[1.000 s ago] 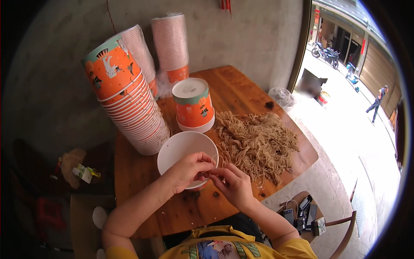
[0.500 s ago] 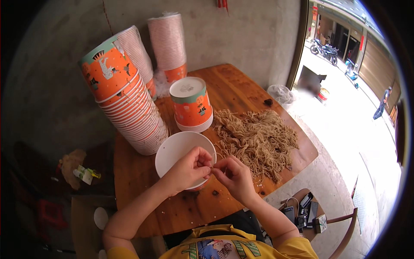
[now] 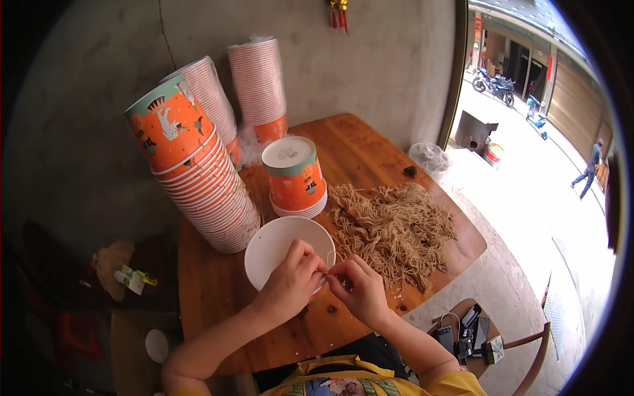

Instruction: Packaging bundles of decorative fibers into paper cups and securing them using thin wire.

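Observation:
My left hand [image 3: 290, 280] and my right hand [image 3: 362, 287] meet at the near right rim of a white-lined paper bucket [image 3: 271, 247]. Both pinch a thin pale string [image 3: 333, 253], which makes a small loop above the rim between them. The fingertips hide the string's ends. To the right of the bucket, a loose heap of tan strings [image 3: 396, 231] spreads over the wooden table [image 3: 218, 310]. Just behind stands a short upside-down stack of orange and green paper buckets [image 3: 294, 181].
A tall leaning stack of buckets [image 3: 198, 168] rises at the left, with plastic-wrapped stacks [image 3: 257, 82] against the wall. At lower right, a wooden chair [image 3: 528, 376] bears phones and a camera. An open doorway shows a street with a motorcycle [image 3: 494, 86] and a walking person [image 3: 590, 168].
The view has tilted slightly, so the table sits lower in it. My hands stay together at the bucket's rim, still pinching the string. Outside, the person's stride has changed.

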Action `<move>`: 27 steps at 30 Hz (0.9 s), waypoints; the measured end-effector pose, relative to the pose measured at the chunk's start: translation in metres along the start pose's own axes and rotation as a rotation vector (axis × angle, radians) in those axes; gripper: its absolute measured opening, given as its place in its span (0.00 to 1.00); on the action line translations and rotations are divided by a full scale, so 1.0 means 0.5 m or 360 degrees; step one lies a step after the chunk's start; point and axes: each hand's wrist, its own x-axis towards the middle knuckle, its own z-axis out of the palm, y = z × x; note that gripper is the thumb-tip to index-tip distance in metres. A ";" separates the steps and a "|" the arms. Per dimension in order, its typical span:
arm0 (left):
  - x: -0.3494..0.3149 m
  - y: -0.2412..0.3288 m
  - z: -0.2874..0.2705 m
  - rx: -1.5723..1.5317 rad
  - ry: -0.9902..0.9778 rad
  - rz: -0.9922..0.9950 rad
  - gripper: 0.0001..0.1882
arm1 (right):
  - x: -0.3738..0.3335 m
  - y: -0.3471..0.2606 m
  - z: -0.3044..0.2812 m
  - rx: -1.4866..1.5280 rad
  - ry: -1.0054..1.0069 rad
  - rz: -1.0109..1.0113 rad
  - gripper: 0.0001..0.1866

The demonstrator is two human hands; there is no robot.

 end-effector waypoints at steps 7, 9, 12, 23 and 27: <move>-0.013 0.006 0.012 0.0051 0.0145 -0.0010 0.06 | -0.004 0.002 0.005 -0.0098 0.0049 -0.0139 0.06; -0.016 0.009 0.014 -0.0318 0.0106 -0.0314 0.05 | -0.006 0.005 0.005 -0.0092 0.0059 -0.0156 0.06; -0.010 0.020 0.006 -0.0503 0.0015 -0.0488 0.05 | -0.008 0.005 0.006 -0.0037 0.0060 -0.0116 0.06; -0.002 -0.003 0.010 -0.0843 -0.0123 -0.0524 0.16 | -0.020 0.017 0.017 0.0887 -0.0025 0.0629 0.04; 0.001 0.002 0.003 -0.0805 -0.0142 -0.0487 0.17 | -0.008 0.013 0.009 0.1085 -0.0047 0.0791 0.06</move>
